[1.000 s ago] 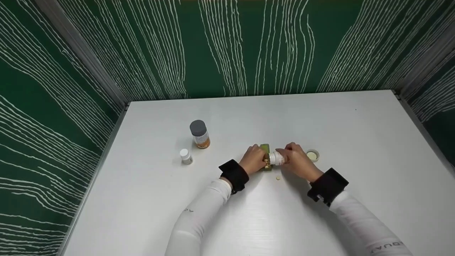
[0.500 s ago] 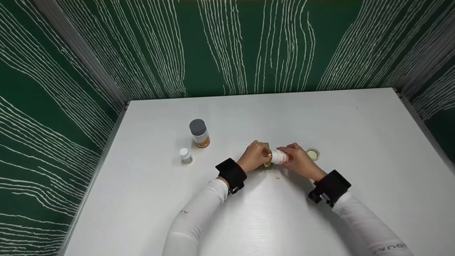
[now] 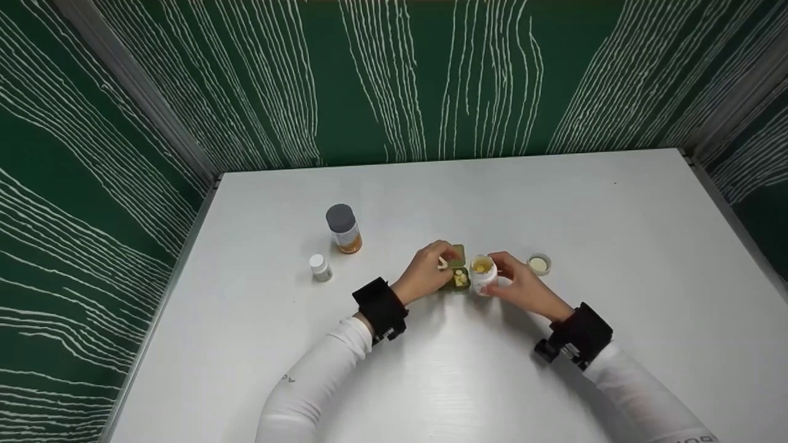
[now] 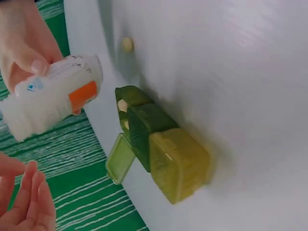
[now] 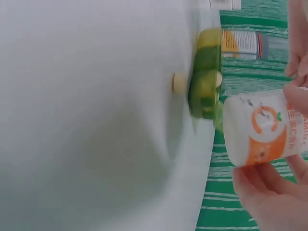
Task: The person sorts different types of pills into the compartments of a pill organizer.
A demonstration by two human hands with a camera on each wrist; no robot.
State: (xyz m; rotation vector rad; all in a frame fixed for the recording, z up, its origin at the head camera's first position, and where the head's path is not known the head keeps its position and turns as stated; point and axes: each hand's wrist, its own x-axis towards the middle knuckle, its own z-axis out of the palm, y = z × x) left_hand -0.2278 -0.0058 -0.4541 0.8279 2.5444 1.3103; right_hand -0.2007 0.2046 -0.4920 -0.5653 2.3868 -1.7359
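Observation:
My right hand point(image 3: 524, 288) grips a white vitamin C bottle point(image 3: 485, 282), its uncapped mouth tilted up with yellow tablets inside. To its left, my left hand point(image 3: 425, 272) pinches a pale tablet point(image 3: 442, 264) between thumb and fingers; in the left wrist view the fingertips meet and the tablet is hidden. Between the hands stands a green and yellow pill box point(image 4: 153, 119), partly covered by the left hand in the head view. One lid point(image 4: 120, 159) is raised, and several tablets point(image 3: 460, 279) lie in that compartment. A loose tablet point(image 4: 127, 44) lies on the table beside the box.
Right of the bottle, a round cap point(image 3: 539, 264) lies with its inside up. At the left stand a grey-capped bottle with orange at its base point(image 3: 345, 229) and a small white bottle point(image 3: 321, 269). A green wall with white lines point(image 3: 394, 86) rises behind the table.
The white bottle has turned from lying sideways toward the left hand to mouth-up. My left hand has drawn back left from its mouth, uncovering the tablets in the pill box.

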